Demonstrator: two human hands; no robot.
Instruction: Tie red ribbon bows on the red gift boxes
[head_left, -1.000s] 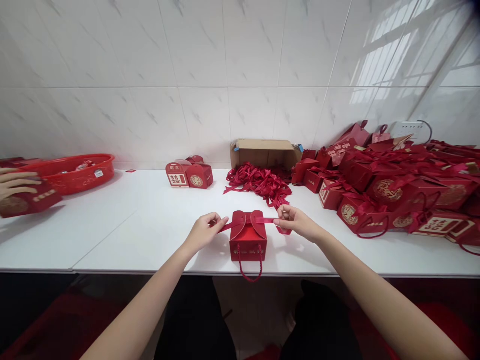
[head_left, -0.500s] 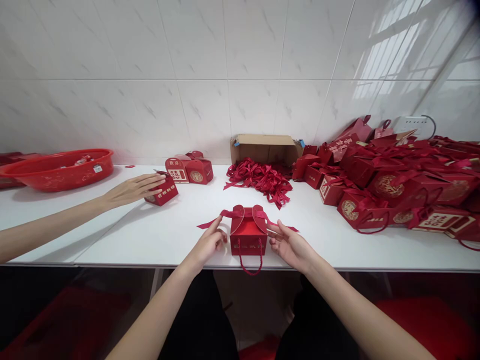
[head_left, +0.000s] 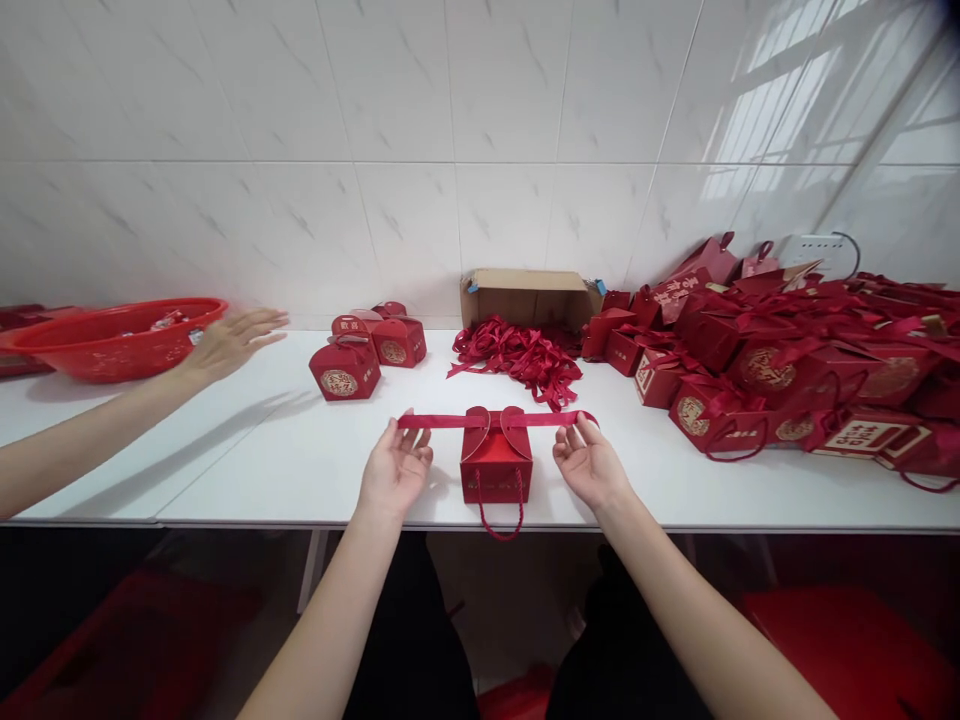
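A small red gift box [head_left: 496, 480] stands upright near the front edge of the white table, its twisted cord handle [head_left: 501, 535] hanging down over that edge. Through the rounded flaps at its top runs a dark red ribbon [head_left: 442, 421], stretched out to both sides. My left hand [head_left: 395, 468], palm up, pinches the ribbon's left end. On the other side my right hand [head_left: 589, 462] grips the right end between thumb and fingers, with a short tail curling over. Neither hand touches the box itself.
Behind the box lies a heap of red ribbons [head_left: 517, 360], spilling from a cardboard box [head_left: 536, 281]. Many red gift boxes [head_left: 780, 390] are piled at right. Further left are several finished boxes [head_left: 346, 370], a red basin [head_left: 112, 350] and another person's hand [head_left: 232, 340].
Both my hands have moved outward along the ribbon and now hold its ends, pulling it straight. The other person's hand has let go of a gift box and drawn back left.
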